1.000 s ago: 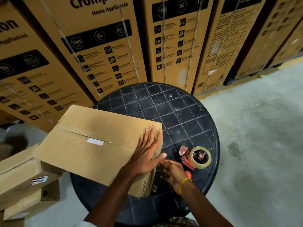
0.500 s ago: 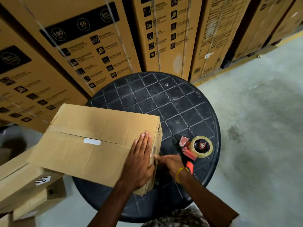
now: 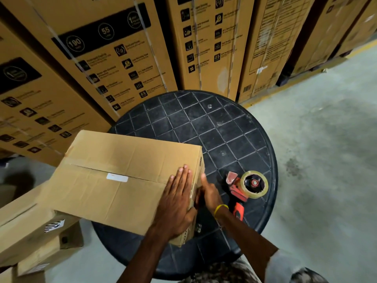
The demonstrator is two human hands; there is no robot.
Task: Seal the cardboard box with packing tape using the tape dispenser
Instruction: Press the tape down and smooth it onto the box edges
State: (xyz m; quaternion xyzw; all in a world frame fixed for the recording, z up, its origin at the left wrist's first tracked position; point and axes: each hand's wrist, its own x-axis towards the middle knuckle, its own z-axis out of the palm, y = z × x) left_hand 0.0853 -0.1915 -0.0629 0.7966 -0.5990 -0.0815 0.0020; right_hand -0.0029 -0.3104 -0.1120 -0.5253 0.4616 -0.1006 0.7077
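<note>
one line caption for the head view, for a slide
Both hands press brown cardboard box; red tape dispenser lies beside.

Grey concrete floor (image 3: 318, 152), round black gridded table (image 3: 206, 127), wall of tall printed cartons (image 3: 126, 58) behind, dim light

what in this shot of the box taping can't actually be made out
- Head view: the cardboard box end face, covered by the right hand and turned away.
- Whether clear tape runs along the top seam: too faint.
- The tape dispenser handle, partly behind the right wrist.
- Print on the white sticker: too small.
- The seam's near end, under the left hand.
</note>
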